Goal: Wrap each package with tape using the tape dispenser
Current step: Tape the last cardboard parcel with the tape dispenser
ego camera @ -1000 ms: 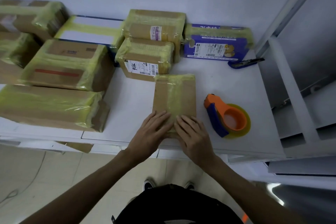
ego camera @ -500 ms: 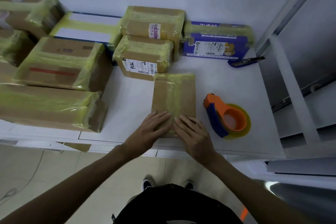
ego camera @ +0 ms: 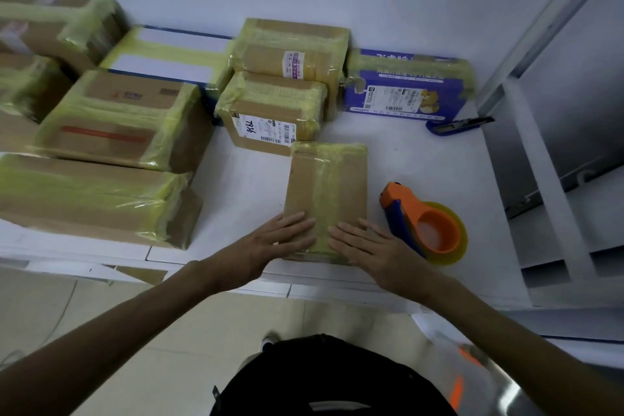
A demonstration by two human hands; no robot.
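Observation:
A flat brown cardboard package (ego camera: 327,186) with yellowish tape bands lies near the front edge of the white table (ego camera: 422,159). My left hand (ego camera: 277,240) presses flat on its near left corner, fingers straight. My right hand (ego camera: 368,246) lies flat on its near right corner, likewise with straight fingers. The orange and blue tape dispenser (ego camera: 422,223) with a yellowish roll lies on the table just right of my right hand, held by neither hand.
Several taped cardboard boxes (ego camera: 125,121) crowd the left and back of the table. A purple taped box (ego camera: 408,88) stands against the wall. A blue utility knife (ego camera: 456,125) lies at the back right. White shelf posts (ego camera: 540,159) rise on the right.
Both hands have slid slightly apart along the package's near end, still pressing flat. The package and the dispenser have stayed in place.

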